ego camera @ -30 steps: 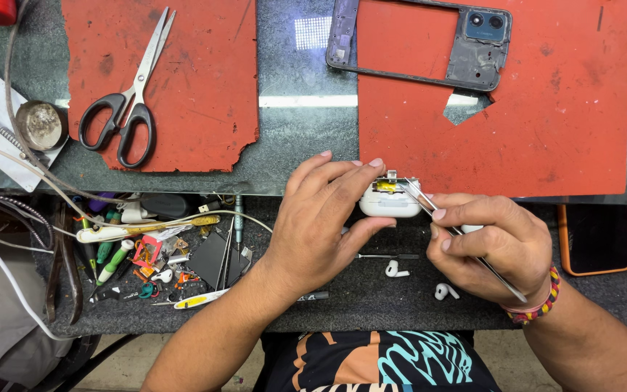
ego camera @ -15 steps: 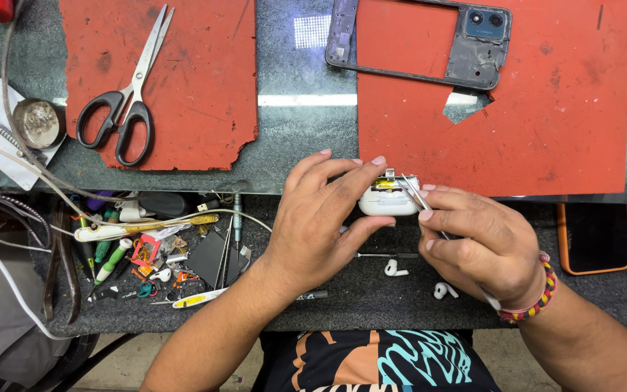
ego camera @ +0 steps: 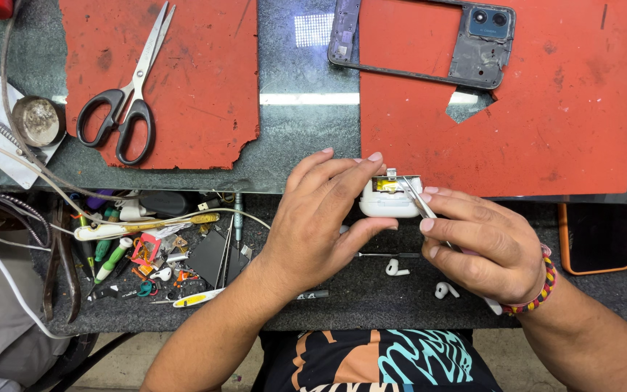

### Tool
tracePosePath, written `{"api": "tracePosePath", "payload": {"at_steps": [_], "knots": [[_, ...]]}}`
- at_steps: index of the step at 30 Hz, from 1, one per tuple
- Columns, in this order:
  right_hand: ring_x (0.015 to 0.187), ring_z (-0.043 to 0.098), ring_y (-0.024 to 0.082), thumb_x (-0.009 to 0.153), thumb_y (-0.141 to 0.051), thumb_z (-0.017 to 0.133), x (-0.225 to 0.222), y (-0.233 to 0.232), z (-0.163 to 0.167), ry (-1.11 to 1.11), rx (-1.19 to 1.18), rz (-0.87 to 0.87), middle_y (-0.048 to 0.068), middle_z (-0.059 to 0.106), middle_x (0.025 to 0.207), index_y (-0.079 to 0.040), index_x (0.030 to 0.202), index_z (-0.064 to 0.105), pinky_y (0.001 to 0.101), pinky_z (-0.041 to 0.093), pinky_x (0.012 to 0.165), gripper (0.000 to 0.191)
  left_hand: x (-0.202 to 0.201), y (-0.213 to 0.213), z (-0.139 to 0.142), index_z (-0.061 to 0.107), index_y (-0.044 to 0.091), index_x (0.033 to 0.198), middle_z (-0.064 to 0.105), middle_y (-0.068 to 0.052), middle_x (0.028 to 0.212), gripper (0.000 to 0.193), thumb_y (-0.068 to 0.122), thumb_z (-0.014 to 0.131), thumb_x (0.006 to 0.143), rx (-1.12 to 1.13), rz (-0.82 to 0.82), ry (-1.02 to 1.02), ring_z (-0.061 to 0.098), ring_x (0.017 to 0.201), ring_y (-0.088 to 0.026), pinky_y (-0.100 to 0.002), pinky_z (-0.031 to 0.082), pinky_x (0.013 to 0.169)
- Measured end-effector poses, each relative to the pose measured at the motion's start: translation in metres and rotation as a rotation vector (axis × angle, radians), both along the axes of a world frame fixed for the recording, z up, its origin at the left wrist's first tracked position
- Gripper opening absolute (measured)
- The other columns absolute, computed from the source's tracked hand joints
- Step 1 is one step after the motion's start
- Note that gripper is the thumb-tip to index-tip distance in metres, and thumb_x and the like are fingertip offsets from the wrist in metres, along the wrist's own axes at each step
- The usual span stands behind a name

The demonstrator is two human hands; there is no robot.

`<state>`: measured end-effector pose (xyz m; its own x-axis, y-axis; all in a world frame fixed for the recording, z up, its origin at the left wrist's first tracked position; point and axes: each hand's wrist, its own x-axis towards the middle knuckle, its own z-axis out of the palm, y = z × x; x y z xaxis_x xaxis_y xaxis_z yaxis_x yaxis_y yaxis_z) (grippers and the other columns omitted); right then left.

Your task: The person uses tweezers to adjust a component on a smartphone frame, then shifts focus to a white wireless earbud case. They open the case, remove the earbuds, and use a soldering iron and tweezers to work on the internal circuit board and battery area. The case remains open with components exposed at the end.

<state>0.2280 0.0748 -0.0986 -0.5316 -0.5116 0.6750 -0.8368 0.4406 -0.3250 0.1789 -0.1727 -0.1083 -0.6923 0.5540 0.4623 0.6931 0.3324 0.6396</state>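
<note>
The left hand (ego camera: 321, 218) is clamped around the white earbud case (ego camera: 388, 199) at the bench (ego camera: 292, 145) edge, while the right hand (ego camera: 484, 243), just beside it, pinches tweezers (ego camera: 419, 199) slanting up-left into its opened top.

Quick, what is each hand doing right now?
Left hand: closed around the small white case, holding it up.
Right hand: pinching metal tweezers, tips at the case's open top.

Grey workbench (ego camera: 292, 145), light glare, tan floor (ego camera: 132, 363)
</note>
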Motion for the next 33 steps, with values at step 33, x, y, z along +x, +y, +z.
{"api": "tracePosePath", "payload": {"at_steps": [33], "knots": [[0.113, 0.074, 0.031, 0.092, 0.009, 0.069, 0.018, 0.014, -0.024, -0.477, -0.528, -0.023, 0.012, 0.064, 0.112, -0.009, 0.093, 0.056, 0.0368, 0.067, 0.094, 0.022, -0.001, -0.005, -0.001, 0.046, 0.01, 0.149, 0.064, -0.006, 0.143, 0.066, 0.027, 0.08, 0.096, 0.065, -0.088, -0.062, 0.063, 0.133, -0.024, -0.049, 0.044, 0.122]]}}
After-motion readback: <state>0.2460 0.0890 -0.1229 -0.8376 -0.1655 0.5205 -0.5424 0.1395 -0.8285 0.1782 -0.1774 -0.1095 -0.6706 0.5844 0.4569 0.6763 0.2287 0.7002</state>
